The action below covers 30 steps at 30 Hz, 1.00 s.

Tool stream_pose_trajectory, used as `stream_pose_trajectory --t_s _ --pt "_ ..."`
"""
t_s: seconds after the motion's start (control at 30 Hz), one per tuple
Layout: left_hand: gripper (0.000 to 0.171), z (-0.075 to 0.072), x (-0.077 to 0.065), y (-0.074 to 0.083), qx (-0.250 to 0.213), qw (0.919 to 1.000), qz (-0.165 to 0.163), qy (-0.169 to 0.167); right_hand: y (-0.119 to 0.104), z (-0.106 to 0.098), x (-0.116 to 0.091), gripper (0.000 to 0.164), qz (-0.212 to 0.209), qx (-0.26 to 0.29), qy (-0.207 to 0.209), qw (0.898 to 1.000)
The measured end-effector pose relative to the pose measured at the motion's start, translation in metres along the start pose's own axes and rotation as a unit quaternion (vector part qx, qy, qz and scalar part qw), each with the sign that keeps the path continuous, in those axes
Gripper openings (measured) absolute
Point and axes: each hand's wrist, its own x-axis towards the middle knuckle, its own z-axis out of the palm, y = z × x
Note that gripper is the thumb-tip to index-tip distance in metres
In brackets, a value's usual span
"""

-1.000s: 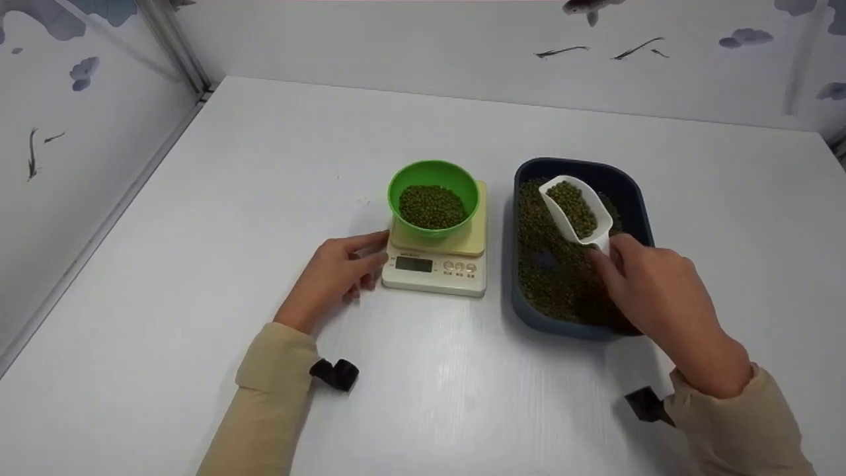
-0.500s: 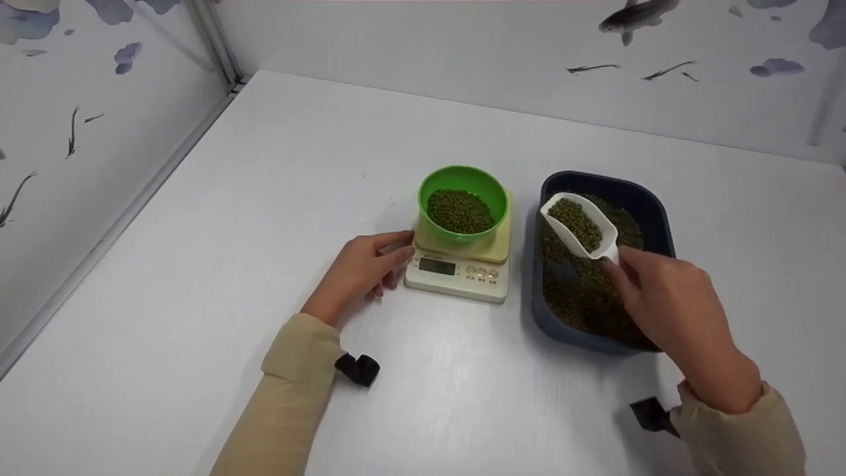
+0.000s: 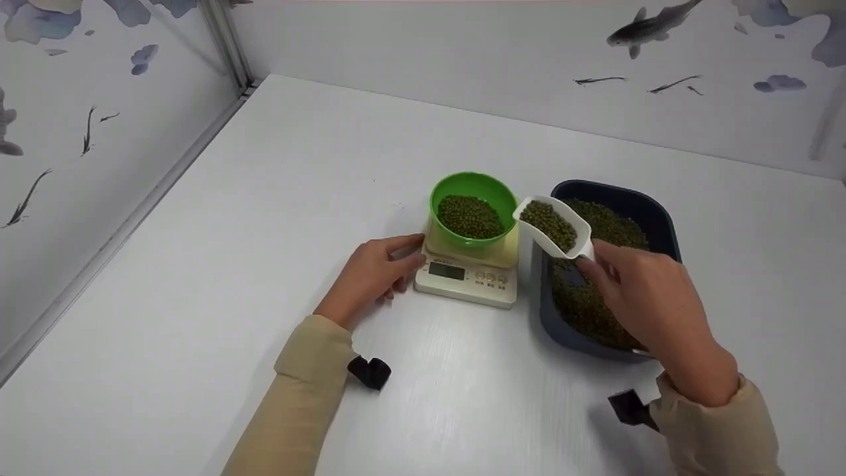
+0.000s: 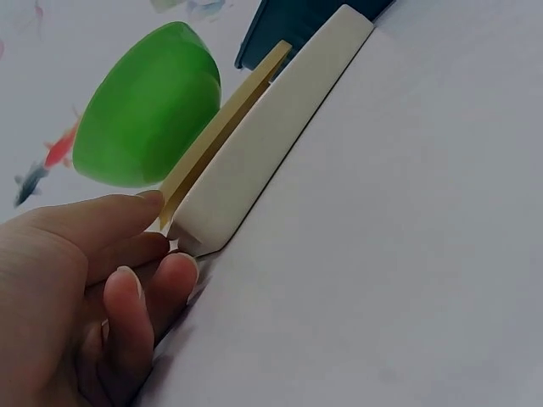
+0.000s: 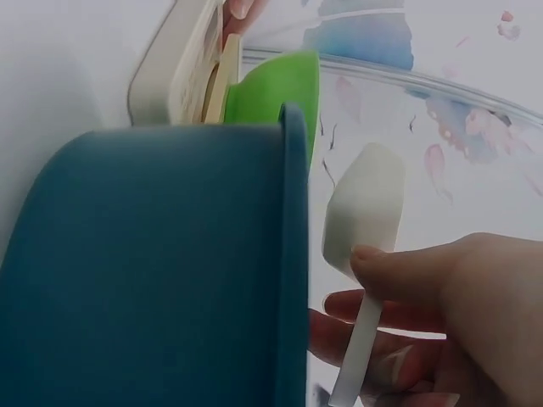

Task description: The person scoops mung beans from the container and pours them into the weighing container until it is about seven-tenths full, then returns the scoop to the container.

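"What are the hands up to?"

"The right hand [image 3: 651, 287] pinches a white scoop [image 5: 365, 208] by its handle [image 5: 360, 343], thumb on one side and fingers on the other. The left hand [image 3: 370, 271] is loose, its index finger stretched out; its fingertips touch the left side of a kitchen scale [image 3: 462, 294]."

"Anything in the scoop?"

"Yes, a heap of small green beans [image 3: 550, 225]. Its lip is right by the near right rim of a green bowl [image 4: 148, 106], over the gap towards the tub; whether lip and rim touch, I can't tell."

"And the bowl?"

"It stands upright on the scale's yellowish plate [image 4: 222, 131], with beans covering its bottom. In front of the plate are a small display [image 3: 447, 270], too faint to read, and three round buttons [image 3: 491, 277]."

"What about that tub?"

"The dark blue tub [image 5: 170, 254] is just right of the scale, with more beans spread inside. Everything stands on a white table [image 3: 165, 297], and beyond it the pale walls carry printed fish [image 3: 651, 30]."
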Motion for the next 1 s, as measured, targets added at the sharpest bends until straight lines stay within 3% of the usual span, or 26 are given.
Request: stream_pose_trajectory --t_s 0.17,0.37,0.77,1.0 --pt "0.042 -0.001 0.001 0.003 0.000 1.0000 0.000 -0.005 -0.007 0.002 0.006 0.015 0.015 0.014 -0.010 1.000" --pt "0.041 -0.004 0.001 0.005 0.002 0.9999 0.009 -0.007 -0.015 0.003 0.016 0.017 0.020 0.027 -0.015 0.999" --pt "0.041 -0.001 0.000 0.001 -0.001 1.0000 0.001 -0.006 -0.028 -0.004 0.037 0.026 0.008 0.033 -0.025 0.999" --pt "0.039 -0.002 0.001 -0.002 0.001 0.9999 0.015 -0.004 -0.035 -0.008 0.048 0.036 -0.006 0.031 -0.029 0.999"
